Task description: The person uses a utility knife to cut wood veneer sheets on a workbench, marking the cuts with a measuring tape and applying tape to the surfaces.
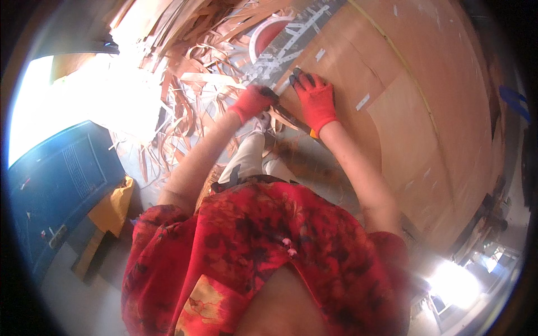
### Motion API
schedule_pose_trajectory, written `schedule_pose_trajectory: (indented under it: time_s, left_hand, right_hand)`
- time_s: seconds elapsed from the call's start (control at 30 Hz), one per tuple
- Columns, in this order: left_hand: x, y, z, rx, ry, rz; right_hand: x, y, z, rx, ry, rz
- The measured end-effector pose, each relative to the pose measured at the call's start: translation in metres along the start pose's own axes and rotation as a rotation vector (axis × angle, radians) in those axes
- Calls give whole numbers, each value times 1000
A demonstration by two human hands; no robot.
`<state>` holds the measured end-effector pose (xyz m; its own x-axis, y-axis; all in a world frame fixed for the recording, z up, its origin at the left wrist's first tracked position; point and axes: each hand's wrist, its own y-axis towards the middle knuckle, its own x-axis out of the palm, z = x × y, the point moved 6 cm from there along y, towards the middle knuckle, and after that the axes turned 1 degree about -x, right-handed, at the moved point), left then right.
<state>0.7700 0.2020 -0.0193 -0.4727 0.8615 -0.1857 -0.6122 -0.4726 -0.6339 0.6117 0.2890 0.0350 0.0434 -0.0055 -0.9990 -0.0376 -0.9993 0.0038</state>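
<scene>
Head view: a broad wooden sheet (417,137) fills the right side, its left edge slanting from upper right down toward the hands. Loose wood scraps (210,80) lie beyond that edge, to the left. The right hand (316,101), in a red glove, is the nearer one: it lies over the sheet with its fingers loosely spread, fingertips near the edge. Left of it, the left hand (254,103) is curled beside the sheet's corner; I cannot tell whether it grips anything. A narrow wood strip (288,119) slants between the wrists.
</scene>
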Motion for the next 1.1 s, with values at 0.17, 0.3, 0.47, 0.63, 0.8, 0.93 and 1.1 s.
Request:
schedule_pose_trajectory:
  time_s: [0.17, 0.3, 0.47, 0.63, 0.8, 0.93, 1.1]
  left_hand:
    - [-48, -28, 13, 50, 190, 11]
    - [-14, -74, 12, 245, 214, -12]
    - [82, -72, 6, 85, -166, -239]
    - [105, -38, 22, 25, -278, -138]
    - [112, -9, 28, 25, -332, -111]
    - [117, 1, 23, -48, -378, -100]
    - [120, 6, 23, -74, -387, -56]
  right_hand:
    - [-5, 1, 19, -28, 182, 67]
    - [-47, -45, 67, 157, 501, 360]
    - [-34, -149, 66, 412, 458, 366]
    - [-14, -156, 47, 455, 428, 334]
    - [-5, -150, 48, 432, 441, 345]
    - [-13, -124, 28, 423, 408, 236]
    - [5, -126, 48, 522, 425, 297]
